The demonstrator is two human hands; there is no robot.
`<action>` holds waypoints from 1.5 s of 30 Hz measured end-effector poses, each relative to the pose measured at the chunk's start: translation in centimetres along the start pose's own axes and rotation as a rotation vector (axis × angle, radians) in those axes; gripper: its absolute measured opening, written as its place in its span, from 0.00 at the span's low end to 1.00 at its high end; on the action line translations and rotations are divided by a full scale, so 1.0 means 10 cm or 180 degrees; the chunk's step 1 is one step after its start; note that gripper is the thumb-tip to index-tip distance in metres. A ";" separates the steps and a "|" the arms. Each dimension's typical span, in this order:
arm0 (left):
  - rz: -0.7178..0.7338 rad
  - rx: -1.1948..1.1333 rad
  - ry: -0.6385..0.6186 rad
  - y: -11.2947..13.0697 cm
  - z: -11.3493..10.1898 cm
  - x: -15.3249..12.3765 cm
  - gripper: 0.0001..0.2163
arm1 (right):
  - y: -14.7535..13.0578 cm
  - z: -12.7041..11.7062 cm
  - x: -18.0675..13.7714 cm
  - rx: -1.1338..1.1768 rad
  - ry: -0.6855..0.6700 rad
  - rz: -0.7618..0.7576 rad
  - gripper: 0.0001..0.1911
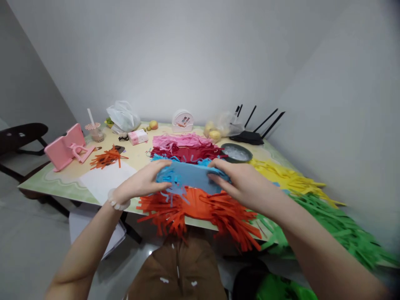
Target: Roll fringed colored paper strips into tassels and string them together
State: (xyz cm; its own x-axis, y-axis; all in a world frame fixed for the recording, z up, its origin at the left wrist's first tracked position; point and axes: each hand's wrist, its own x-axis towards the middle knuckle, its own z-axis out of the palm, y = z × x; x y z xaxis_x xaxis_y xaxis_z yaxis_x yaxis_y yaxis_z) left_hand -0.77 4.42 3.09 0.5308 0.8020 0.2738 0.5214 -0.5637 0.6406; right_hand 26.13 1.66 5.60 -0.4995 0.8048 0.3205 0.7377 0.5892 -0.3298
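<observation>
Both my hands grip a stack of blue fringed paper (190, 176) just above the table. My left hand (144, 182) pinches its left end, where loose blue strips hang down. My right hand (242, 183) closes on its right end, fingers over the top. Under the blue stack lies a pile of orange fringed paper (203, 210) that spills over the table's near edge. Behind it are dark red fringed paper (187, 153) and pink fringed paper (181, 141).
Yellow fringed paper (287, 177) and green fringed paper (337, 227) run along the right side. A dark bowl (236, 153), a black router (250, 136), bags with fruit, a pink stand (67, 148), loose orange strips (108, 158) and a white sheet (106, 179) lie on the table (62, 181).
</observation>
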 end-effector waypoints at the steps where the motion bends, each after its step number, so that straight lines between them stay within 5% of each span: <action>1: 0.0164 -0.0037 0.0062 0.02 0.02 0.03 0.22 | -0.01 -0.01 0.00 -0.0035 -0.0075 -0.0043 0.05; 3: 0.0499 -0.0162 0.0049 0.07 0.08 0.11 0.24 | -0.04 -0.03 -0.01 0.0044 -0.0270 -0.0178 0.04; 5: 0.0621 -0.0326 -0.0222 0.10 0.15 0.18 0.17 | -0.07 -0.07 -0.03 0.0249 -0.0448 -0.0246 0.05; 9: 0.0114 -0.0803 -0.0671 0.07 0.23 0.21 0.14 | -0.01 -0.05 -0.09 0.0652 -0.0364 0.0080 0.07; 16: -0.0434 -0.1496 0.0216 -0.02 0.24 -0.01 0.12 | 0.17 0.34 -0.18 0.2274 0.0434 0.0625 0.10; 19: -0.0419 -0.1565 0.0246 -0.06 0.24 -0.07 0.15 | 0.20 0.47 -0.20 0.2698 0.0451 0.0949 0.10; 22: -0.0210 -0.1496 0.0123 -0.07 0.20 -0.10 0.20 | 0.25 0.53 -0.20 0.2876 0.0549 0.0737 0.10; 29: 0.0287 -0.1243 -0.0737 -0.06 -0.08 -0.14 0.14 | 0.33 0.42 -0.14 0.2722 0.0556 -0.0078 0.11; 34: 0.0242 -0.1997 -0.1261 -0.06 -0.07 -0.04 0.38 | 0.28 0.32 -0.14 0.2215 0.0492 -0.0352 0.12; 39: -0.0577 -0.1245 -0.1569 0.07 0.08 0.16 0.22 | 0.20 0.20 -0.14 0.1819 0.0326 -0.0597 0.15; 45: -0.0437 -0.0968 -0.1455 0.15 0.06 0.24 0.19 | 0.25 -0.02 -0.15 0.1047 -0.0003 -0.0815 0.20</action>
State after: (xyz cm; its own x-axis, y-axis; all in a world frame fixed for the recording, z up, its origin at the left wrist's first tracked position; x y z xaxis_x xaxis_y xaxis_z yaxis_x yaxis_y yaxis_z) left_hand 1.66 5.42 4.26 0.7425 0.6587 -0.1219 0.4260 -0.3238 0.8448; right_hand 28.84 1.92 4.44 -0.6486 0.6293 0.4281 0.4053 0.7616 -0.5057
